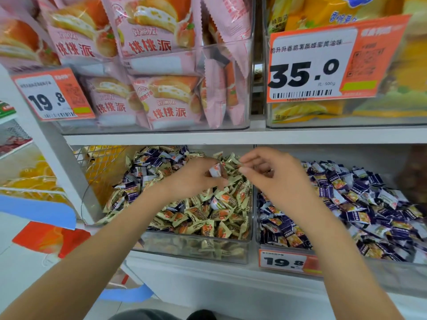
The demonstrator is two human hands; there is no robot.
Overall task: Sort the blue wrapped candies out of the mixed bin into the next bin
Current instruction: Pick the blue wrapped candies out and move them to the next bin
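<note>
Where the white metal shelf (161, 137) runs across the view, an orange-and-white price tag reading "19.8" (54, 95) hangs at far left beside pink plastic packs of peach pies (159, 40) printed with red Chinese characters. Below them the clear plastic mixed bin (196, 247) holds cream-gold wrapped candies (203, 215) with blue wrapped candies (147, 162) heaped toward its back left. Over this bin the left hand (194, 179) pinches one small wrapped candy (216, 170) between thumb and fingertips; its wrapper shows white and orange, and its main colour is hard to make out. Just beside it the right hand (275, 174) hovers with fingers loosely curled, thumb and forefinger close to that same piece; whether they touch it cannot be told. Further right, the clear next bin (261, 236) is piled with dark blue wrapped candies (360, 204), an orange "19.8" label (285, 262) on its front. Above sits a large orange tag reading "35.0" (323, 65) before yellow snack bags (323, 10), cut off by the frame. Print on the candies is too small to read.
</note>
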